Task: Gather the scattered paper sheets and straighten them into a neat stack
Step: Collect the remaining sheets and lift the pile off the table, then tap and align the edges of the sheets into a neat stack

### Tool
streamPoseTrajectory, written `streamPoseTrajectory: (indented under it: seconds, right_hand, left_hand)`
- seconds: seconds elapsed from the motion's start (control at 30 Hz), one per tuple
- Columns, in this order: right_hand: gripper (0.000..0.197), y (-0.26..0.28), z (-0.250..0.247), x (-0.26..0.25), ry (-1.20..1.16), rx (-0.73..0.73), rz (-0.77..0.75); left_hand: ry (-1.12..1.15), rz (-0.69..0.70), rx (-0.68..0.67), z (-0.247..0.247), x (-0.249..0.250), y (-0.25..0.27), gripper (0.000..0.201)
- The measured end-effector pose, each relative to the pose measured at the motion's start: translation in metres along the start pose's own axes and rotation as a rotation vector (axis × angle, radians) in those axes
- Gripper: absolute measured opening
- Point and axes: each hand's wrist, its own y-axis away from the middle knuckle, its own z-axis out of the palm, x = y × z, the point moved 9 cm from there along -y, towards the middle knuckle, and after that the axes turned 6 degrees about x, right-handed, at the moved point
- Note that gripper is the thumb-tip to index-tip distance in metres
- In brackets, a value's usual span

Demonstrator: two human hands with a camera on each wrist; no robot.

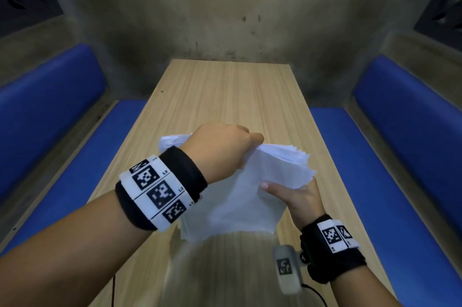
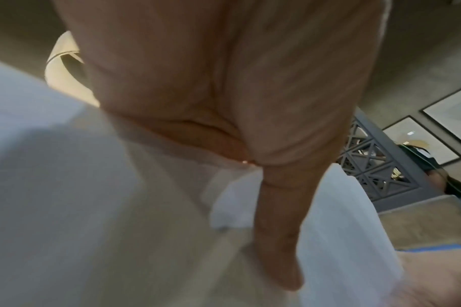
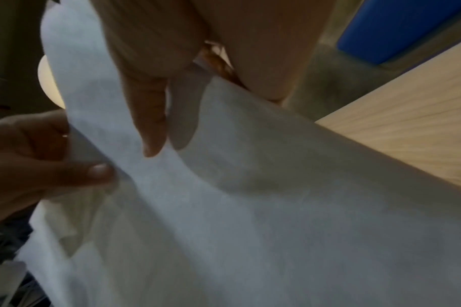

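Observation:
A bundle of white paper sheets [image 1: 240, 196] is held up on edge above the wooden table [image 1: 225, 97], its top edges uneven and fanned. My left hand [image 1: 225, 146] grips the bundle's upper edge from above. My right hand [image 1: 292, 194] holds its right side, thumb on the near face. In the right wrist view the thumb lies on the paper sheets [image 3: 250, 207], and my left hand [image 3: 40, 155] pinches them from the left. In the left wrist view my left hand [image 2: 250, 145] sits blurred over the paper sheets [image 2: 66, 187].
Blue padded benches [image 1: 412, 131] flank the table on both sides, with a grey concrete wall [image 1: 225, 7] at its far end. A black cable [image 1: 317, 294] trails from the right wrist camera near the table's front edge.

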Motion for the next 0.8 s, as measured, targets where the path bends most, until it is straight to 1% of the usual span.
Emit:
streamPoseTrajectory:
  seconds: [0.07, 0.13, 0.2, 0.27, 0.33, 0.37, 0.4, 0.43, 0.47, 0.5, 0.53, 0.57, 0.6, 0.63, 0.67, 0.73, 0.8]
  right_hand:
    - [0.056, -0.002, 0.005, -0.006, 0.063, -0.037, -0.033]
    - [0.067, -0.004, 0.01, -0.011, 0.099, -0.065, -0.059]
    - [0.08, -0.006, 0.01, -0.015, 0.079, -0.042, -0.078]
    - [0.09, -0.009, 0.002, -0.019, 0.083, 0.037, -0.127]
    - [0.097, -0.012, -0.023, -0.013, 0.173, 0.193, -0.152]
    - [0.101, -0.014, -0.041, -0.001, 0.205, 0.283, -0.112]
    - [0.108, -0.014, -0.058, 0.014, 0.211, 0.354, -0.034]
    - [0.118, -0.013, -0.07, 0.033, 0.194, 0.391, 0.067]
    - [0.129, -0.011, -0.078, 0.053, 0.154, 0.395, 0.16]
    - [0.134, -0.011, -0.084, 0.071, 0.096, 0.385, 0.235]
    - [0.127, -0.01, -0.085, 0.081, 0.022, 0.373, 0.277]
    - [0.109, -0.012, -0.083, 0.084, -0.067, 0.343, 0.283]
    - [0.086, -0.016, -0.079, 0.082, -0.144, 0.298, 0.262]
    - [0.066, -0.019, -0.075, 0.076, -0.179, 0.257, 0.233]
    - [0.052, -0.022, -0.072, 0.067, -0.174, 0.223, 0.198]
    - [0.037, -0.028, -0.071, 0.045, -0.069, 0.236, 0.1]
    - [0.037, -0.031, -0.064, 0.018, 0.064, 0.255, -0.031]
  left_hand:
    - [0.013, -0.013, -0.03, 0.005, -0.002, 0.0, 0.026]
    - [0.002, 0.007, -0.042, 0.008, -0.001, 0.001, 0.028]
    - [0.013, 0.046, -0.028, 0.01, 0.003, 0.003, 0.029]
    - [0.049, 0.041, 0.003, 0.006, -0.003, 0.005, 0.031]
    - [0.147, -0.028, 0.081, -0.005, -0.023, 0.011, 0.027]
    - [0.231, -0.075, 0.152, -0.012, -0.038, 0.016, 0.022]
    - [0.344, -0.125, 0.213, -0.017, -0.054, 0.023, 0.016]
    - [0.484, -0.164, 0.257, -0.018, -0.067, 0.03, 0.014]
    - [0.638, -0.193, 0.291, -0.016, -0.077, 0.037, 0.015]
    - [0.788, -0.229, 0.315, -0.01, -0.087, 0.044, 0.019]
    - [0.928, -0.27, 0.327, -0.002, -0.092, 0.049, 0.024]
    - [1.044, -0.317, 0.332, 0.009, -0.098, 0.055, 0.028]
    - [1.136, -0.364, 0.34, 0.022, -0.103, 0.061, 0.03]
    - [1.202, -0.411, 0.359, 0.035, -0.107, 0.067, 0.032]
    - [1.245, -0.457, 0.388, 0.048, -0.113, 0.074, 0.032]
    - [1.284, -0.559, 0.468, 0.072, -0.122, 0.09, 0.031]
    - [1.275, -0.653, 0.549, 0.09, -0.125, 0.103, 0.027]
